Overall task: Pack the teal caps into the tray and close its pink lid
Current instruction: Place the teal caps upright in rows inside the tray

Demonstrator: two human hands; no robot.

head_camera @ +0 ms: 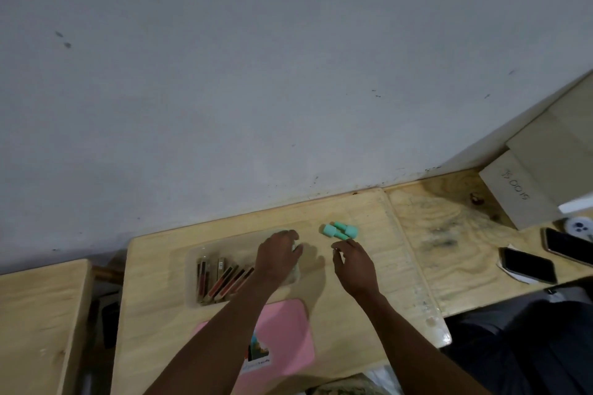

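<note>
So, going left to right: the clear tray (pixel 224 258), with some tubes in it, is being steadied by the left hand (pixel 278 258), whose grip can't really be made out. The right hand (pixel 353 266) is loosely open and empty, just short of the teal caps (pixel 340 230) on the tabletop (pixel 369 298). Packing's barely started; a pinch-and-carry leftward is probably needed next. The pink lid (pixel 288 337) is parked nearer.

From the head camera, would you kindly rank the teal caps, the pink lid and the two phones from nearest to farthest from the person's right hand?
Measured from the right hand:
1. Teal caps: just beyond its fingertips, toward the wall.
2. Pink lid: nearer the person, to its left, lying flat.
3. Phones: far right on the table.
</note>
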